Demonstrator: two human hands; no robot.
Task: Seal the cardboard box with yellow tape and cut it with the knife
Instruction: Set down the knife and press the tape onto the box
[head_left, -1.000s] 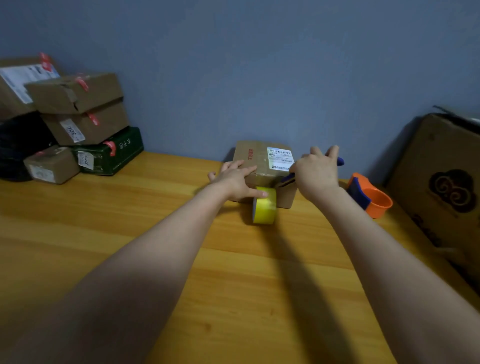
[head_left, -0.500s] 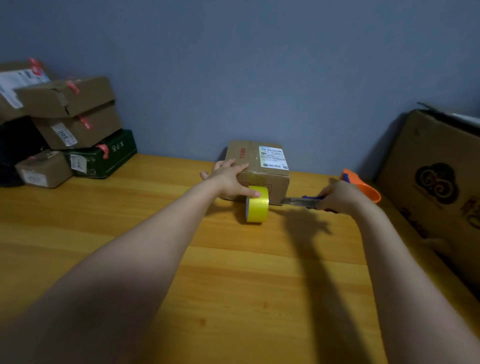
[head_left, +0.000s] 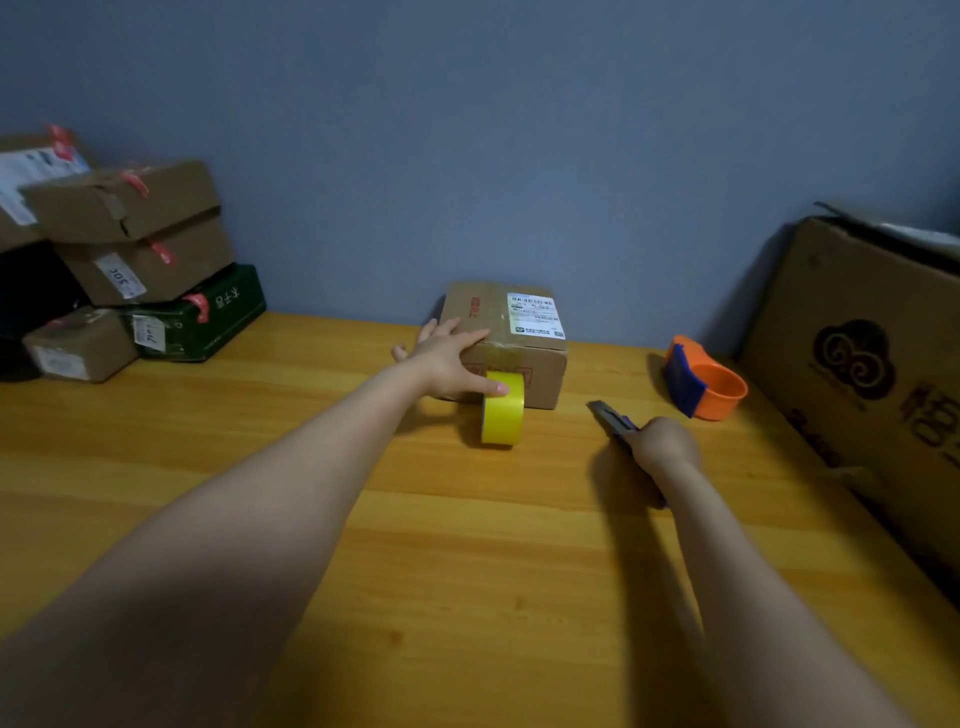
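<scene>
— Nearest?
— Right hand (head_left: 662, 447) closed around the knife (head_left: 612, 417), blade pointing away (over the table (head_left: 363, 519)).
— Beyond?
— Yellow tape (head_left: 502, 409) on edge against the cardboard box (head_left: 506, 343); left hand (head_left: 449, 361) spread across both, thumb on the roll.

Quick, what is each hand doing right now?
Left hand: open, resting on the cardboard box and yellow tape roll.
Right hand: closed around the knife.
</scene>
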